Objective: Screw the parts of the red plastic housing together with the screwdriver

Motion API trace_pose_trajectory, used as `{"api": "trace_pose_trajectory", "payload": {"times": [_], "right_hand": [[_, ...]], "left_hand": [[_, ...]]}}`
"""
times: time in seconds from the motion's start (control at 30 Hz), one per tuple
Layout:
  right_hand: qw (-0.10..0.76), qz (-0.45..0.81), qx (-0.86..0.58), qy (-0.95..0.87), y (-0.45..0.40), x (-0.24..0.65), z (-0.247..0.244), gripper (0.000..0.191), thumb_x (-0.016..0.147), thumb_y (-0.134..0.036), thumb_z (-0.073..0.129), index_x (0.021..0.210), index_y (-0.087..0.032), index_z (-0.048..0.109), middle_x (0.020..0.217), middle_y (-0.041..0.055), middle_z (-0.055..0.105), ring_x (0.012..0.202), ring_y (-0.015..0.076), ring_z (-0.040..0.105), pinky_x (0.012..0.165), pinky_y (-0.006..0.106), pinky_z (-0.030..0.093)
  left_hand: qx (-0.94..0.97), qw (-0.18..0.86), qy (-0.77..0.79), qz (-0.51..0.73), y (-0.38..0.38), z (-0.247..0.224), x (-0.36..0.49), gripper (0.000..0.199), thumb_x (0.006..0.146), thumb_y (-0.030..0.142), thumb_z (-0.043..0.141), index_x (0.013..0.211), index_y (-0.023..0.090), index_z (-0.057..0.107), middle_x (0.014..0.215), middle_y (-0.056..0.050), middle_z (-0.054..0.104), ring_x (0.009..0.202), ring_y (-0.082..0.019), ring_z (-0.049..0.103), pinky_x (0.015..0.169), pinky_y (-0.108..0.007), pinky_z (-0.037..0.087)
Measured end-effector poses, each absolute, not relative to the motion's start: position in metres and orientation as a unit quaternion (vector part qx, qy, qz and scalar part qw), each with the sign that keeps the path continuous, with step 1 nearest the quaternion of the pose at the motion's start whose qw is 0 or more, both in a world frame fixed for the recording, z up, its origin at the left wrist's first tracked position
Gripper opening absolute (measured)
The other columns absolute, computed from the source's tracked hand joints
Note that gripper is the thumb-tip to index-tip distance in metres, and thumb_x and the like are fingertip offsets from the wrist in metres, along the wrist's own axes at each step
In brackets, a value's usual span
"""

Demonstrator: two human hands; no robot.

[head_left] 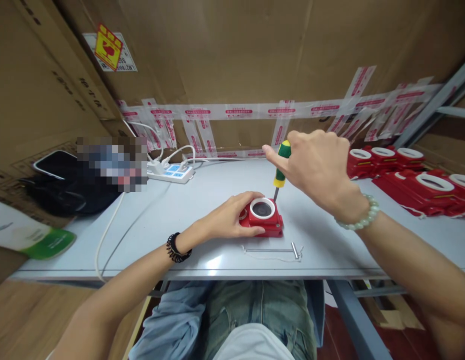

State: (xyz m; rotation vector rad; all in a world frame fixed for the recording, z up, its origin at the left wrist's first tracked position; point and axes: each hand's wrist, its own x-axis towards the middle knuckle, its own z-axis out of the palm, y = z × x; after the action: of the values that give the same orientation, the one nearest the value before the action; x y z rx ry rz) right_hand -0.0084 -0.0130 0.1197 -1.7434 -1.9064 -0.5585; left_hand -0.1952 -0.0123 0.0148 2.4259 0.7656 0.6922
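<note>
A red box-shaped device (272,228) with a white ring around a dark round window lies on the table near its front edge. My left hand (238,217) grips it from the left, thumb on the near side and fingers over the far side. In my right hand (317,162) is a screwdriver (279,175) with a green and yellow handle, held upright. Its shaft points down to the device's far right corner; the tip is hidden there. Just in front of the device lies a small metal T-shaped rod (294,250) with a thin white cord.
Several similar red devices (416,187) stand at the right. A white power strip (172,172) with plugged-in cables sits at the back left, near a black bag (82,192) with a phone (54,164). A green-white package (40,237) lies far left. Cardboard (232,55) walls the back.
</note>
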Motion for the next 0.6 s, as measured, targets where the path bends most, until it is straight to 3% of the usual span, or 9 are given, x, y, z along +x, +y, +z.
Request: {"api": "trace_pose_trajectory", "payload": {"times": [0.27,0.43,0.6], "right_hand": [[0.162,-0.097,-0.515,-0.836,-0.001,0.008,0.134,0.027,0.092,-0.046,0.049,0.089,-0.020,0.055,0.067,0.0045,0.057,0.066,0.0217,0.055,0.062,0.033,0.034],[0.111,0.021,-0.412,-0.904,-0.003,0.026,0.148,0.019,0.092,-0.039,0.050,0.101,-0.023,0.055,0.085,0.0027,0.066,0.068,0.0171,0.056,0.062,0.030,0.038],[0.129,-0.160,-0.535,-0.820,-0.003,0.014,0.138,0.041,0.094,-0.054,0.043,0.092,-0.016,0.059,0.078,0.0116,0.065,0.073,0.0260,0.061,0.065,0.036,0.039]], "left_hand": [[0.892,0.262,0.282,0.239,-0.011,0.015,-0.196,0.065,0.079,0.048,0.072,0.132,0.022,0.045,0.126,-0.011,0.060,0.108,-0.027,0.061,0.093,-0.041,0.049],[0.890,0.265,0.281,0.241,-0.011,0.015,-0.196,0.066,0.079,0.048,0.072,0.132,0.022,0.044,0.128,-0.011,0.059,0.110,-0.027,0.060,0.095,-0.041,0.048],[0.889,0.257,0.286,0.249,-0.011,0.013,-0.195,0.067,0.076,0.047,0.074,0.131,0.022,0.045,0.127,-0.011,0.059,0.111,-0.028,0.060,0.095,-0.042,0.048]]}}
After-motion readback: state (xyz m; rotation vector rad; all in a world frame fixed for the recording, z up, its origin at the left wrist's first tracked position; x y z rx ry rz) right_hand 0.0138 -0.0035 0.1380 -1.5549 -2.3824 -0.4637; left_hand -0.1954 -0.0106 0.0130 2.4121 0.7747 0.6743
